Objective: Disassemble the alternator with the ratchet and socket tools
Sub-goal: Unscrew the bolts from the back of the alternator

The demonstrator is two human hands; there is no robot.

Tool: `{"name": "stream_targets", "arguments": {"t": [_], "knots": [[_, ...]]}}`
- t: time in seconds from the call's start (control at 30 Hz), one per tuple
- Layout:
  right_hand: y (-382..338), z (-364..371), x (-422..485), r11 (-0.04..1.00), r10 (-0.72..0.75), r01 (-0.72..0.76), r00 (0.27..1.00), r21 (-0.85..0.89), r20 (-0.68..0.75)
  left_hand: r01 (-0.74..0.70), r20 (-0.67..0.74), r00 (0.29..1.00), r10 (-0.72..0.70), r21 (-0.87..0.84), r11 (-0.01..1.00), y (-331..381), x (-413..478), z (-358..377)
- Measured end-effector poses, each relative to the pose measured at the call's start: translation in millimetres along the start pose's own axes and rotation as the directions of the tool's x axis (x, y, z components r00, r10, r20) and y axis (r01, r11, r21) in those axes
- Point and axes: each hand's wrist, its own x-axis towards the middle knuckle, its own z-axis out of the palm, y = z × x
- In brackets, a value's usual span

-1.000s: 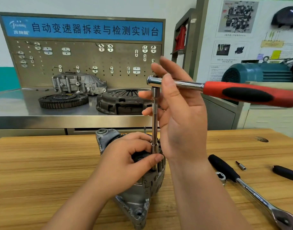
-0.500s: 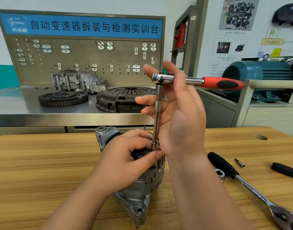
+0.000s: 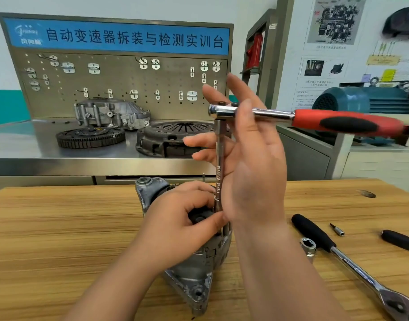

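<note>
surface: wooden table (image 3: 60,228) | on it: alternator (image 3: 194,269), long ratchet (image 3: 351,262), socket (image 3: 308,247), bit (image 3: 337,229), black handle (image 3: 400,240)

A steel workbench (image 3: 60,163) with a pegboard (image 3: 120,89) stands behind the wooden table (image 3: 60,216).
</note>
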Motion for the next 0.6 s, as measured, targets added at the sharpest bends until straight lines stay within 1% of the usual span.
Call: {"name": "stream_targets", "arguments": {"t": [0.1,0.17,0.23,0.33,0.4,0.5,0.6], "knots": [[-2.3,-3.1,0.8,0.994,0.088,-0.085,0.996,0.071,-0.034,0.003,0.015,1.0,-0.002,-0.039,0.999,1.4,0.2,-0.7],[-1.5,-3.1,0.3,0.993,0.1,-0.096,0.993,0.064,-0.055,0.008,0.013,1.0,-0.008,-0.049,0.999,1.1,0.8,-1.2],[-1.4,-1.5,0.0,0.999,0.044,-0.044,0.997,0.011,-0.064,0.018,0.0,1.0,-0.018,-0.034,0.999,0.1,0.9,-1.5],[-2.5,-0.2,0.6,0.989,-0.071,0.065,0.997,-0.13,-0.04,0.003,-0.011,1.0,-0.004,-0.022,1.0,-0.8,1.3,-0.2],[-2.2,0.9,0.2,0.98,-0.086,0.08,0.996,-0.182,-0.023,-0.004,-0.008,1.0,0.004,0.004,1.0,-1.0,1.8,1.1],[-0.9,1.8,-0.4,0.997,-0.026,0.023,0.999,-0.069,-0.042,-0.013,-0.021,1.0,0.013,0.022,1.0,-1.2,1.4,1.4],[-2.6,-0.1,0.8,0.998,0.042,-0.039,0.997,0.045,-0.069,-0.032,-0.009,0.999,0.032,-0.019,0.999,0.1,0.0,-0.2]]}}
